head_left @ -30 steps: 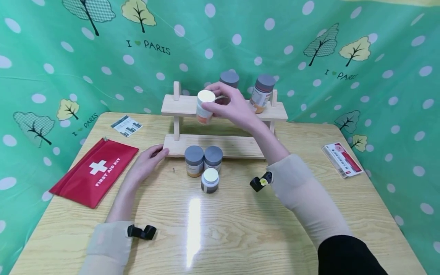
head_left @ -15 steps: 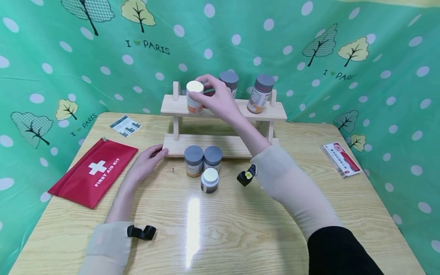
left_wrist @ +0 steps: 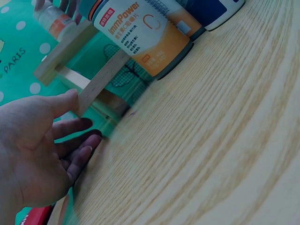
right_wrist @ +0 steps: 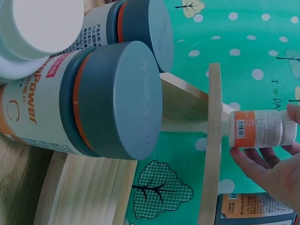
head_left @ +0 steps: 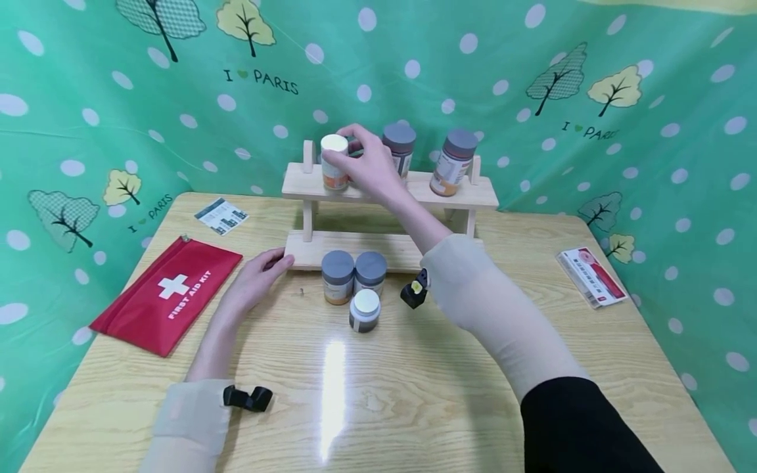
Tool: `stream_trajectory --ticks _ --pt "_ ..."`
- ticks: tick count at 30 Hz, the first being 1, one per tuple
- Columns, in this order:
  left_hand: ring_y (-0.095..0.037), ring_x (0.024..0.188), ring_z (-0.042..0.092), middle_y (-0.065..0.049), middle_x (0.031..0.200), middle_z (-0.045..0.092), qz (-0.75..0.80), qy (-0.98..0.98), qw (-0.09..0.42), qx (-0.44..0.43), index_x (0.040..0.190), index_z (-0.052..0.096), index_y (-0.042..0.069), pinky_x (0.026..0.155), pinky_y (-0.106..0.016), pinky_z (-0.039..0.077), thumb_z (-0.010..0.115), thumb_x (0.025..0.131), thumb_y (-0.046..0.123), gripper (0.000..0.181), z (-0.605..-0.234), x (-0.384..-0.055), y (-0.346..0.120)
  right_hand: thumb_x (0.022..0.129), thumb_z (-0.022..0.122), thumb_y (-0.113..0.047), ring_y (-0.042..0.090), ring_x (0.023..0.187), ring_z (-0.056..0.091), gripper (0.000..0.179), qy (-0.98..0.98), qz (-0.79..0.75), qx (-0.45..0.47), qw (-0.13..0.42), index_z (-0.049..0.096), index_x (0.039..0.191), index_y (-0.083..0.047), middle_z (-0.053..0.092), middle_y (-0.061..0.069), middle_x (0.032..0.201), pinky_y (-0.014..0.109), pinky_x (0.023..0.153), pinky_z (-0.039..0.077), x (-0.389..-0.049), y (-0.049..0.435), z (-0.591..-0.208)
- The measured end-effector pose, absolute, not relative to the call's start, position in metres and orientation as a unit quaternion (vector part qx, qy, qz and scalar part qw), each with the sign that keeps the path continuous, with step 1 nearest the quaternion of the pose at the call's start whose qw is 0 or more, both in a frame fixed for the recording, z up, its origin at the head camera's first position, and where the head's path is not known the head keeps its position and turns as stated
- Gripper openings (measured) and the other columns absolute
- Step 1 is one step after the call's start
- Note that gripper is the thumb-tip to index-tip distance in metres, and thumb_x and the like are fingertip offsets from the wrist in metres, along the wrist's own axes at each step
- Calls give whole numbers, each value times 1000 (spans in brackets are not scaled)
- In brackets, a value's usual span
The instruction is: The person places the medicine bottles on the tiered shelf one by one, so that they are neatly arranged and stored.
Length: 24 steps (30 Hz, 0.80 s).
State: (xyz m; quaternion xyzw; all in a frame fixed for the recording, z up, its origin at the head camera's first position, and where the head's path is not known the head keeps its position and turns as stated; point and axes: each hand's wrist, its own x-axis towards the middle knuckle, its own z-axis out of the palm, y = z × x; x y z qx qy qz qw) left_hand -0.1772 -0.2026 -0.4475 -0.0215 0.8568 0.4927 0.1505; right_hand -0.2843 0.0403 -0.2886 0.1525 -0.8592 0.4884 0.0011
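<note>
My right hand grips a small white bottle with an orange label, thumb and fingers on its upper part. The bottle is upright at the left end of the upper board of a wooden shelf; in the right wrist view its base looks level with or just above the board. Down at the lower board's left end, my left hand holds the edge, thumb against the wood and fingers curled beside it. Two grey-lidded bottles stand farther right on the upper board.
Before the shelf stand two grey-lidded ImmPower bottles and a white-lidded bottle. A red first aid pouch and a printed card lie at left. Flat packs lie at right. A green curtain hangs behind.
My right hand has carried the white bottle left, from in front of the upper board to above its left end, turning it upright. My left hand has kept its place at the lower board.
</note>
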Motion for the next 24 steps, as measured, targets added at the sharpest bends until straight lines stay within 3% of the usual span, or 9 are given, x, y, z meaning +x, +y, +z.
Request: stream_trajectory --ticks 10,24 --pt "-43 158 23 -21 168 29 489 859 148 -25 162 30 9 128 -60 23 46 103 64 83 -448 -177 -202 95 72 -39 16 104 62 39 -854 500 141 -8 61 128 -21 65 5 117 28 78 61 -291 37 -296" --pt "-42 158 24 -21 169 29 491 858 149 -26 162 30 9 128 -60 24 47 103 63 83 -447 -177 -202 96 71 -42 14 112 63 51 -870 470 150 12 57 140 -20 67 4 125 29 87 57 -290 35 -301"
